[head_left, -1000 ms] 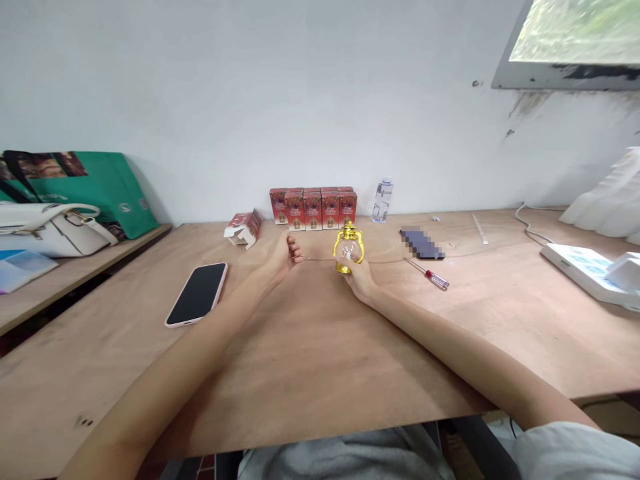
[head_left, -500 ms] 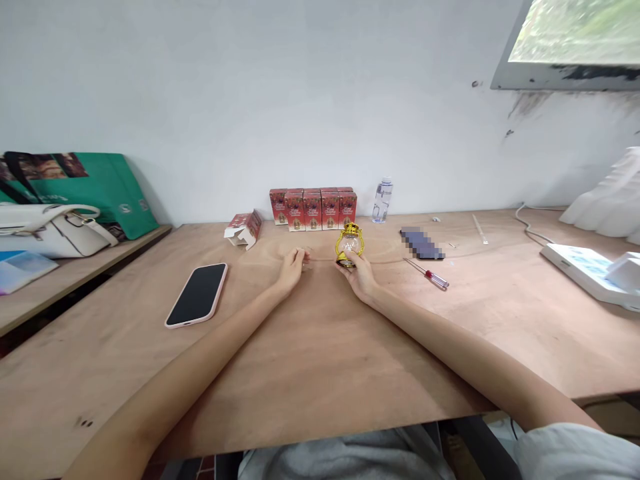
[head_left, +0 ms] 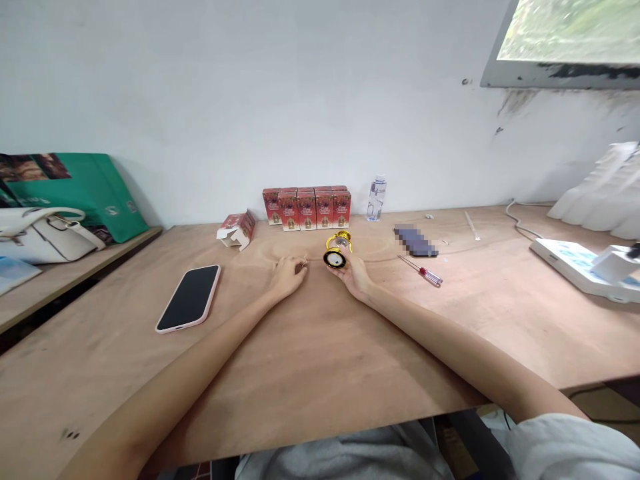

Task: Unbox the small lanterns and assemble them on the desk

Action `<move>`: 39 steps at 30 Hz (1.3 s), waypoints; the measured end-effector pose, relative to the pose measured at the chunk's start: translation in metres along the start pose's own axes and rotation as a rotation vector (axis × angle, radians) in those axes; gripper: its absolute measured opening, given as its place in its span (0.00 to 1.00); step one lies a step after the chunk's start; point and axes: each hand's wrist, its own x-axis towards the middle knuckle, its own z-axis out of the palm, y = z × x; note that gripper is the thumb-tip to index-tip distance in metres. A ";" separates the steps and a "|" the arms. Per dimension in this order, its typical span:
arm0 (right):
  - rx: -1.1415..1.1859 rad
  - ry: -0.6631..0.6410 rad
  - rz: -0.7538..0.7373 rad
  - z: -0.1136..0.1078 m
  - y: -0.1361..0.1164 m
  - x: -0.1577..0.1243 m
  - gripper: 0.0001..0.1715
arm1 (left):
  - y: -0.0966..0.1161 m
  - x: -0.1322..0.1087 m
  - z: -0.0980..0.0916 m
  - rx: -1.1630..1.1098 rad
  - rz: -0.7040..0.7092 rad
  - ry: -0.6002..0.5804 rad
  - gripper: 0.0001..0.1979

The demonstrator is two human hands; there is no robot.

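A small gold lantern (head_left: 336,251) with a clear globe lies tipped over in my right hand (head_left: 353,274), its round black-rimmed base turned toward me. My right hand's fingers curl under and around it. To its left, my left hand (head_left: 289,273) rests on the wooden table (head_left: 310,360) with fingers curled inward; whether something tiny is in them is too small to make out.
A row of red boxes (head_left: 307,207) stands at the wall, with one opened box (head_left: 237,229) lying left of them and a water bottle (head_left: 375,198) at the right. A phone (head_left: 189,297) lies left, a red-handled screwdriver (head_left: 420,270) right. Bags (head_left: 60,200) sit far left, white equipment (head_left: 585,263) far right.
The lantern went from upright to tipped over in my right hand, base now facing me. My left hand lowered to the table and curled. The camera shifted slightly.
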 end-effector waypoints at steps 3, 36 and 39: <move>-0.013 -0.015 -0.003 0.000 0.000 -0.001 0.14 | 0.008 -0.007 -0.001 0.231 0.079 -0.040 0.07; -0.046 -0.292 0.100 0.004 -0.006 -0.008 0.16 | 0.039 -0.031 0.009 0.144 0.516 0.174 0.12; -0.022 -0.236 0.088 0.001 -0.003 -0.002 0.15 | 0.041 -0.032 0.009 0.118 0.546 0.178 0.09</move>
